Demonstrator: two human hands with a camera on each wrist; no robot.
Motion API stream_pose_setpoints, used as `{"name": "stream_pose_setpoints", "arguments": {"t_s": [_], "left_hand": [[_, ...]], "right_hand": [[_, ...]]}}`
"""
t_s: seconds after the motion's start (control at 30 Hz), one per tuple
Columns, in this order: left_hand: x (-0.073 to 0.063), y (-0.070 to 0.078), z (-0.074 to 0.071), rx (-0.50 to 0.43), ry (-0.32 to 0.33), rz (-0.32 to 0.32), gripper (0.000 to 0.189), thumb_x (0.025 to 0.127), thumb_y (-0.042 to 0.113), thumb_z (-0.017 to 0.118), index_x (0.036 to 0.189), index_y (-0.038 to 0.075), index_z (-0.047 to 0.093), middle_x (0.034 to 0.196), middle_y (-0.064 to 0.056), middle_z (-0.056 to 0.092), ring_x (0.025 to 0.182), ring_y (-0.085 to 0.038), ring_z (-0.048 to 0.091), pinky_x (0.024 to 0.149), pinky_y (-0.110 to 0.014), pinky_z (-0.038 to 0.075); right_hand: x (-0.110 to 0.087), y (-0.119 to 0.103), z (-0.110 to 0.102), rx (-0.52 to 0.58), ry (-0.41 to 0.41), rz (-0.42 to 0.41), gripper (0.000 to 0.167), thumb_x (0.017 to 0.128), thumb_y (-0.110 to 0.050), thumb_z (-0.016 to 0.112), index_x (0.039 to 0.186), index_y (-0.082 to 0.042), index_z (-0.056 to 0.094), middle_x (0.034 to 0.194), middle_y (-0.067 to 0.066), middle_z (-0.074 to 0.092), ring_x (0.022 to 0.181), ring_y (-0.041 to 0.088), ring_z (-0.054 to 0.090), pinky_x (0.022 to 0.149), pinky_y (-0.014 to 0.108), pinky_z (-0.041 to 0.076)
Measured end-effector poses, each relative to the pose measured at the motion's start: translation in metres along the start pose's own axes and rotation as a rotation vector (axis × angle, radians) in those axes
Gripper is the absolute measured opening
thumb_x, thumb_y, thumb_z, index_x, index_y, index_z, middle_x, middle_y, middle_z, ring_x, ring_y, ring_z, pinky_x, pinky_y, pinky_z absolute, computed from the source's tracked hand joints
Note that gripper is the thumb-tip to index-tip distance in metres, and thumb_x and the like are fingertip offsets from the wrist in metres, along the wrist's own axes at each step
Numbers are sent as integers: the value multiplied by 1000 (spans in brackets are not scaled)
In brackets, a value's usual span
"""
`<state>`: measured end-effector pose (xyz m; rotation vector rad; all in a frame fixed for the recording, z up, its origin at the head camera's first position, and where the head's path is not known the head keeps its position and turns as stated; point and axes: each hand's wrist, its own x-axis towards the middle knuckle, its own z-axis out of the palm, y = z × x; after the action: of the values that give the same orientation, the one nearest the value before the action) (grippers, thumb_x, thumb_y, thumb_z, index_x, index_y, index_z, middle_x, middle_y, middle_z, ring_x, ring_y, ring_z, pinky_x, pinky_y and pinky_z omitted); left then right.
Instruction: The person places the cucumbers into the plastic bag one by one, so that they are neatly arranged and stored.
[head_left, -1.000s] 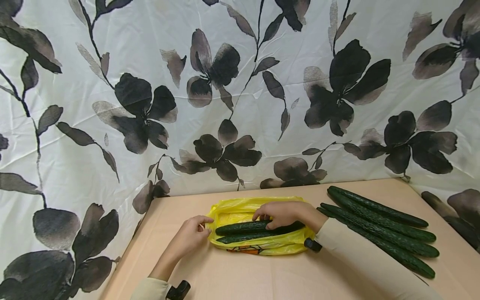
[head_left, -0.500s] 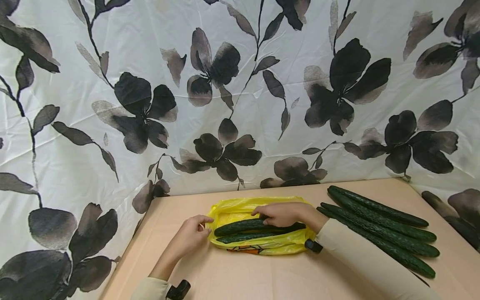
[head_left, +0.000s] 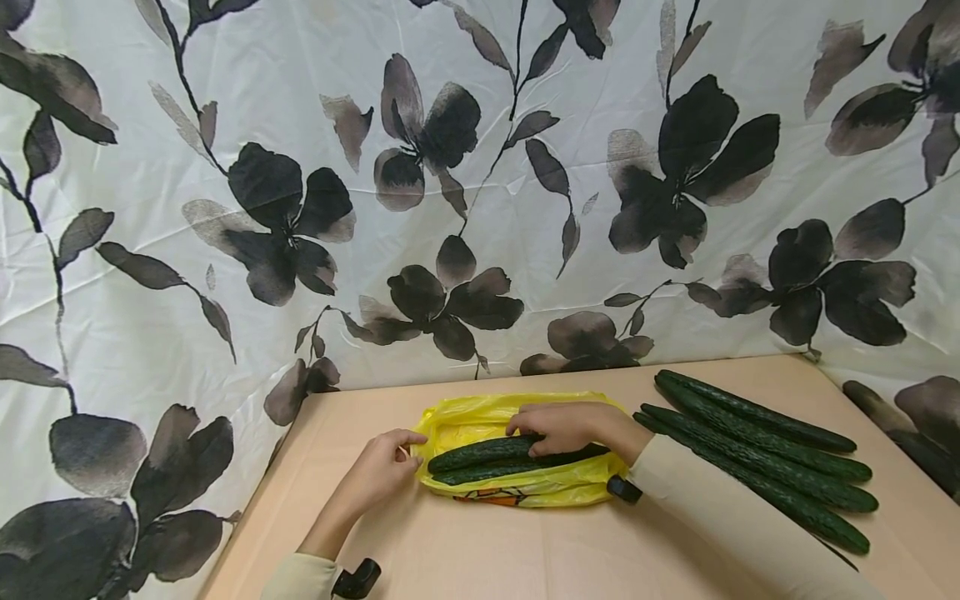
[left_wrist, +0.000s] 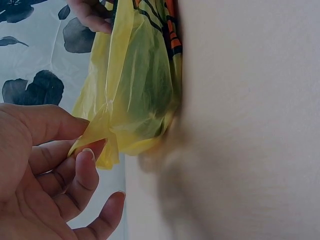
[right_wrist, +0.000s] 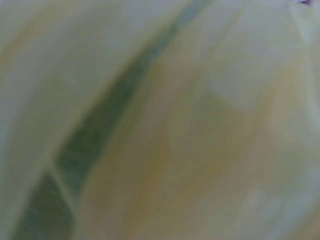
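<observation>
A yellow plastic bag (head_left: 517, 497) lies on the table with its opening upward and two dark green cucumbers side by side inside. My left hand (head_left: 385, 469) pinches the bag's left edge between thumb and fingers; the left wrist view shows the yellow film (left_wrist: 102, 132) caught there, the outer fingers loosely bent. Reaching in from the right, my right hand (head_left: 562, 429) grips the back cucumber (head_left: 480, 454) near its middle, thumb on the near side. The front cucumber (head_left: 480, 474) is partly covered by the bag's near side. Blurred yellow film fills most of the right wrist view.
Several more cucumbers (head_left: 772, 454) lie fanned together on the table at the right, behind my right sleeve (head_left: 720, 508). A pale peach cover (head_left: 480, 550) spreads over the table. Behind its far edge hangs a white cloth (head_left: 540, 250) with dark flowers.
The back cucumber has shifted slightly left and nearer the front one, and my right fingers have readjusted on it. My left hand stays at the bag's edge.
</observation>
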<state>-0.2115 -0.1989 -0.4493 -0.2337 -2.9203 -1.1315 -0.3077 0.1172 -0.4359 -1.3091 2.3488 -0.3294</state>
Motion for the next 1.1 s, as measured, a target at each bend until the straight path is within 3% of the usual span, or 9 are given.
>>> {"name": "stream_pose_setpoints", "arguments": {"t_s": [0.27, 0.53, 0.7, 0.83, 1.1], "left_hand": [[0, -1, 0, -13, -7, 10, 31, 88, 0, 70, 119, -2, 70, 104, -15, 68, 74, -17, 54, 60, -24, 44], [-2, 0, 0, -10, -1, 7, 30, 88, 0, 70, 118, -2, 71, 100, -13, 66, 75, -17, 55, 60, -24, 44], [-2, 1, 0, -15, -6, 3, 31, 88, 0, 70, 118, -1, 71, 102, -14, 67, 75, -16, 55, 60, -24, 44], [-2, 1, 0, -13, 1, -10, 30, 87, 0, 71, 118, 0, 72, 96, -8, 66, 74, -16, 54, 59, -25, 44], [-2, 1, 0, -20, -2, -6, 30, 87, 0, 71, 117, -1, 71, 99, -9, 66, 75, -18, 55, 59, -24, 44]], "right_hand": [[1, 3, 2, 42, 8, 8, 38, 102, -24, 61, 139, -17, 58, 131, -4, 62, 119, 10, 59, 103, 33, 48], [2, 4, 4, 1, 66, -27, 34, 99, -23, 67, 132, -17, 65, 114, -4, 60, 101, 7, 57, 92, 27, 50], [-1, 4, 2, 17, 73, -19, 33, 98, -21, 67, 131, -18, 66, 116, -5, 62, 102, 7, 60, 91, 26, 52], [-4, 4, 1, 17, 65, -5, 36, 96, -22, 71, 131, -19, 66, 117, -7, 63, 103, 8, 62, 91, 26, 52], [-2, 3, 6, -129, 65, 28, 37, 91, -24, 75, 127, -19, 67, 106, -8, 63, 92, 7, 57, 86, 29, 52]]}}
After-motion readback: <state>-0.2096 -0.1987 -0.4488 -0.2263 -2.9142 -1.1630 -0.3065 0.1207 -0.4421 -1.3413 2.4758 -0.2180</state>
